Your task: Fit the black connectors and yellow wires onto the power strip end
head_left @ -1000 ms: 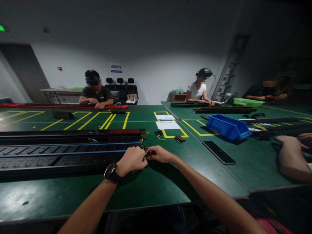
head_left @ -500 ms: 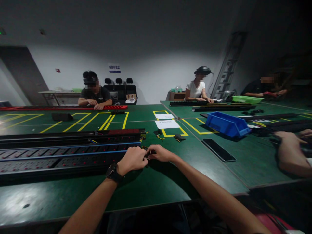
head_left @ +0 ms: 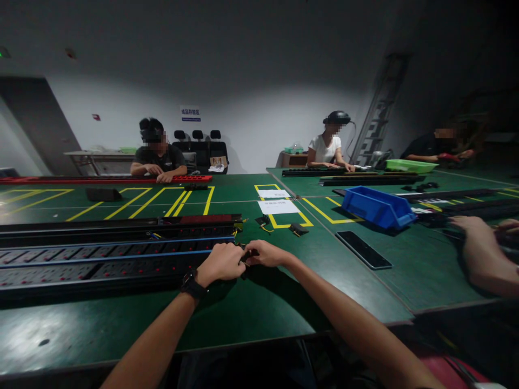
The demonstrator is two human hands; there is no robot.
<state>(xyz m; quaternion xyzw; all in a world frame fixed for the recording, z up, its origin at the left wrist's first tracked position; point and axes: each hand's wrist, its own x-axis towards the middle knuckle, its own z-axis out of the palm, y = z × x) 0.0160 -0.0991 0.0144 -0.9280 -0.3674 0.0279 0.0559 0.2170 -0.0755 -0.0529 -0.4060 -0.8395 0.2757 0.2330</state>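
Long black power strips (head_left: 133,266) with red switches lie side by side on the green table. At their right end, my left hand (head_left: 224,261) is closed, knuckles up, by the strip's end and the loose wires. My right hand (head_left: 265,254) pinches a small black part (head_left: 252,253), its kind too small to make out, and meets the left fingertips. What the left fingers grip is hidden. Another black strip (head_left: 194,222) with yellow wires (head_left: 240,229) at its end lies just behind.
A small black part (head_left: 299,229) and white paper sheets (head_left: 278,206) lie beyond my hands. To the right are a phone (head_left: 364,249), a blue bin (head_left: 378,208) and a co-worker's arm (head_left: 482,254). Co-workers sit across the table near a green tray (head_left: 411,166).
My left wrist has turned and shifted slightly; both hands stay together at the strip's end. The co-worker's hand on the right has moved a little.
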